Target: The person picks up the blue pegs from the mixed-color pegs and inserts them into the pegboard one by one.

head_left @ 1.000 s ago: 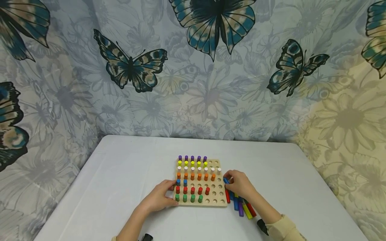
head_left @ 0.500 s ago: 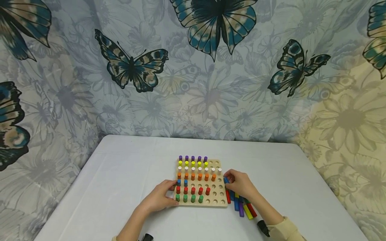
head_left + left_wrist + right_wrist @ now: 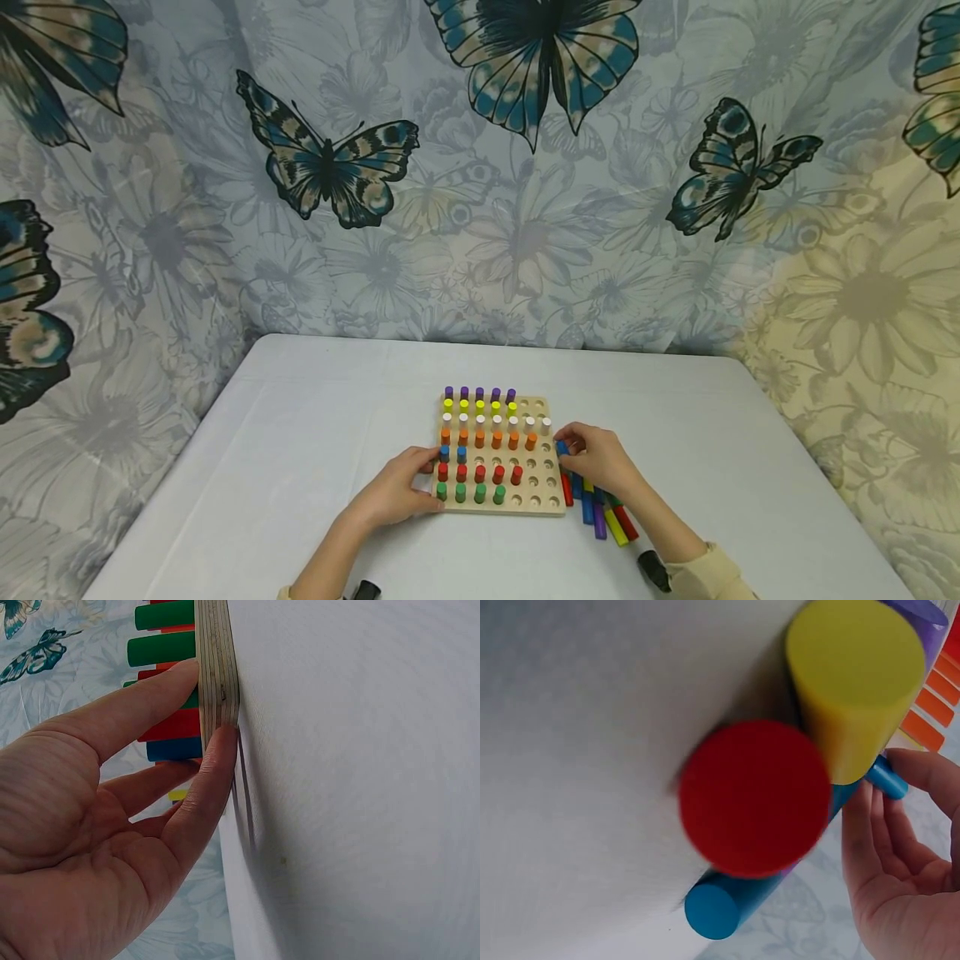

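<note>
A wooden pegboard (image 3: 542,490) lies on the white table, with rows of purple, yellow, white, orange, blue, red and green pegs standing in its holes. At its near left corner my left hand (image 3: 393,492) holds the edge. The left wrist view shows the thumb (image 3: 161,697) against the board beside the green pegs, and another finger at the lower edge. Just off the board's right side, my right hand (image 3: 603,460) pinches a blue peg (image 3: 887,778) between thumb and fingertips. The blue row has two pegs, both at its left end.
Loose pegs lie in a pile right of the board, under the right forearm: a yellow peg (image 3: 617,527), a purple peg (image 3: 599,521), a red peg (image 3: 626,523) and several others. Black objects (image 3: 653,570) show near both wrists. A butterfly-patterned wall (image 3: 480,275) stands behind the table.
Both hands and the pegs look the same; the whole head view has shifted only very slightly.
</note>
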`<state>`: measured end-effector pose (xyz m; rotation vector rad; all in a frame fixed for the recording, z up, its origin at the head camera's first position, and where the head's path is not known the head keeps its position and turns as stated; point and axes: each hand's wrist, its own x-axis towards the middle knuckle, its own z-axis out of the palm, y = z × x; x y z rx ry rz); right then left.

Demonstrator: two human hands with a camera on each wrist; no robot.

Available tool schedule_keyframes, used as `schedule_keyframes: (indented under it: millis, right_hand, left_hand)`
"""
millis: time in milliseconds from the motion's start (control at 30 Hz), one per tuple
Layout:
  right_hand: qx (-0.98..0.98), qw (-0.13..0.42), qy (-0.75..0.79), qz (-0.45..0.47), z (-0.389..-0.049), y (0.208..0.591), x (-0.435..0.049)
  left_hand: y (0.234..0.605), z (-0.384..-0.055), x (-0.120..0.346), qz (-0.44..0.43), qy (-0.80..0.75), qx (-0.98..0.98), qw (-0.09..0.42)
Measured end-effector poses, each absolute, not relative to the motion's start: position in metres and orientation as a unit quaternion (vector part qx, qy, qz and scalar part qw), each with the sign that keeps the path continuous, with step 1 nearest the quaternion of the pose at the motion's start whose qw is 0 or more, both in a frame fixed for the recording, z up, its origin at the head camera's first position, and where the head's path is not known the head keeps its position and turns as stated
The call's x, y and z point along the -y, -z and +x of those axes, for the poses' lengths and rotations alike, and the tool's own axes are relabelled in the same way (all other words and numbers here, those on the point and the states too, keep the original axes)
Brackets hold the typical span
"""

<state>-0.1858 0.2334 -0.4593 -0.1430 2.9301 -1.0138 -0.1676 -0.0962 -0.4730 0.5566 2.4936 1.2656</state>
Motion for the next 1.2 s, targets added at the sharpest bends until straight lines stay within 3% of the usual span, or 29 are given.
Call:
schedule_keyframes:
  millis: [1200]
  right_hand:
    - [-0.902, -0.005, 0.428, -0.055, -0.179, 0.448, -0.205]
  left_hand:
    - [0.473, -0.167, 0.096, 0.194, -0.437, -0.866, 0.145]
